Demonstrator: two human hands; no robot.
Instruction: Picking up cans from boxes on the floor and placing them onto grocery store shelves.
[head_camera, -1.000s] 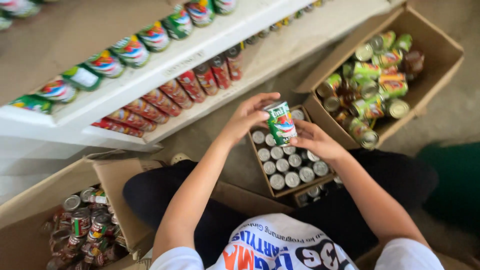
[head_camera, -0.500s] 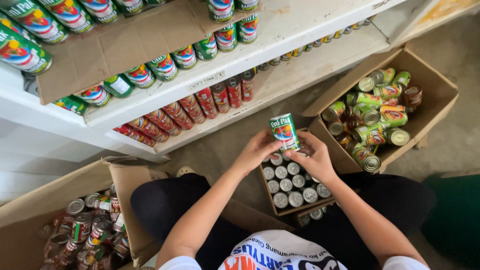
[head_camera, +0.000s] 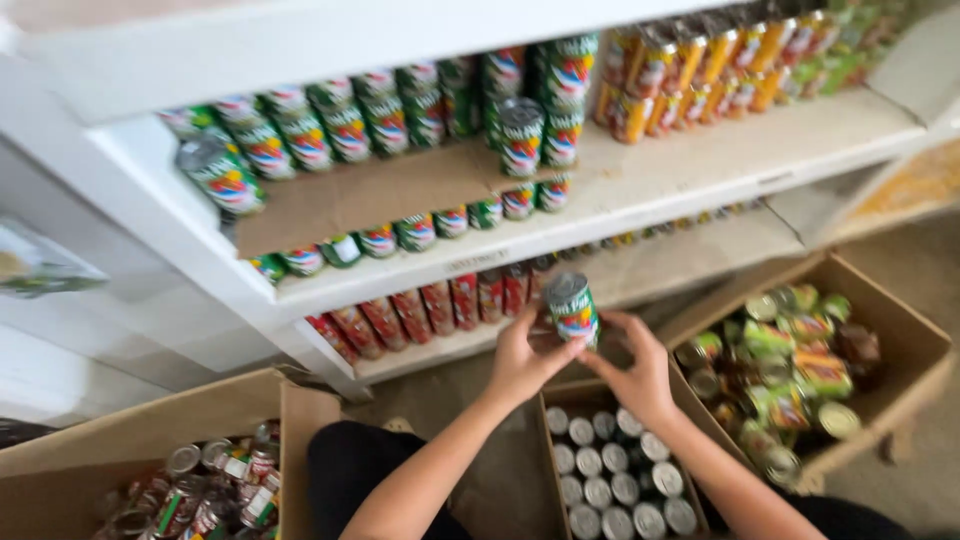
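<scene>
A green can (head_camera: 571, 308) with a red and blue label is held upright between my two hands, above a small cardboard box (head_camera: 556, 495) full of silver-topped cans. My left hand (head_camera: 523, 358) grips the can's left side and my right hand (head_camera: 632, 365) cups its right side. Both hands are raised in front of the white shelf (head_camera: 640, 190), level with its lower boards. On the middle board, several matching green cans (head_camera: 350, 130) stand on a brown cardboard sheet (head_camera: 370, 195).
Red cans (head_camera: 440, 305) line the lowest shelf and orange cans (head_camera: 700, 70) stand at the upper right. A large open box (head_camera: 905, 340) of mixed cans sits at the right, another carton (head_camera: 240, 395) of cans at the lower left.
Both hands have lifted the green can up from the small box toward the shelf. My view has tilted upward, bringing more of the shelf into sight.
</scene>
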